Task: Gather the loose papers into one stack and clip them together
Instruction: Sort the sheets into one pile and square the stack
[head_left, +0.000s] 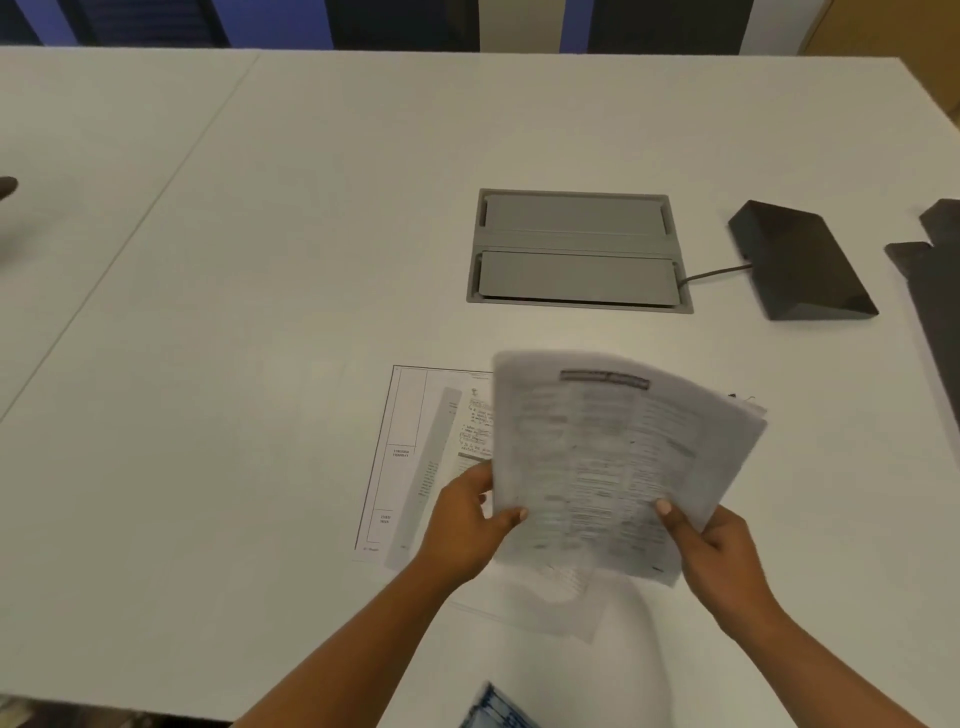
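Observation:
A printed sheet of paper (597, 457), blurred by motion, is lifted above the white table (260, 312). My left hand (467, 519) pinches its lower left edge and my right hand (717, 551) grips its lower right edge. Under it, flat on the table, lie other loose papers: a sheet with a ruled table (405, 457) at the left, a page with handwriting (475, 426) partly covered, and another sheet (545, 603) below the hands. A small dark binder clip (740, 398) peeks out past the lifted sheet's upper right corner.
A grey recessed cable box (576, 249) sits in the table beyond the papers. A black wedge-shaped device (800, 260) with a cable lies to its right, and dark objects (930, 270) touch the right edge. A table seam (130, 228) runs diagonally at the left.

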